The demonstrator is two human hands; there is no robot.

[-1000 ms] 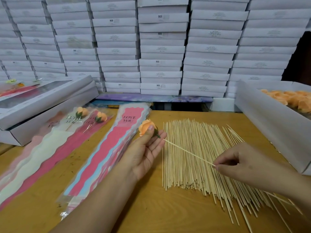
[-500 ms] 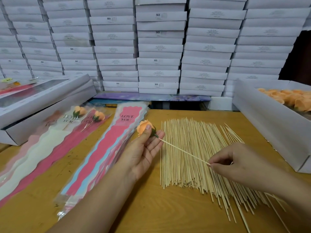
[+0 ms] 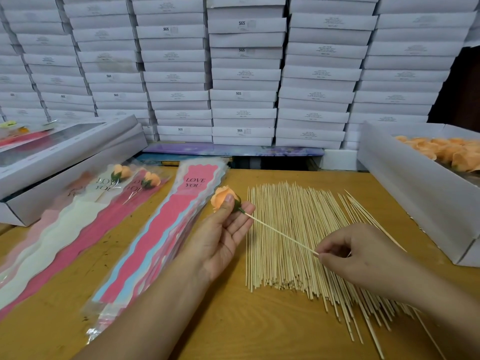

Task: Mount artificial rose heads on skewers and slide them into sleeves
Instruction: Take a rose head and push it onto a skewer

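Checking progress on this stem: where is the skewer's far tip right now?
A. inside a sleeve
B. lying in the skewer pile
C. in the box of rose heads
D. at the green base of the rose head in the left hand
D: the skewer pinched by the right hand meets the base of the rose head held in the left hand.

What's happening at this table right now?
A person is mounting a rose head on a skewer. The left hand pinches the rose head, the right hand pinches the skewer's far end, and its tip meets the green base. A skewer pile lies beneath, a stack of sleeves lies to the left, and two sleeved roses lie further left. A box of rose heads sits at right.
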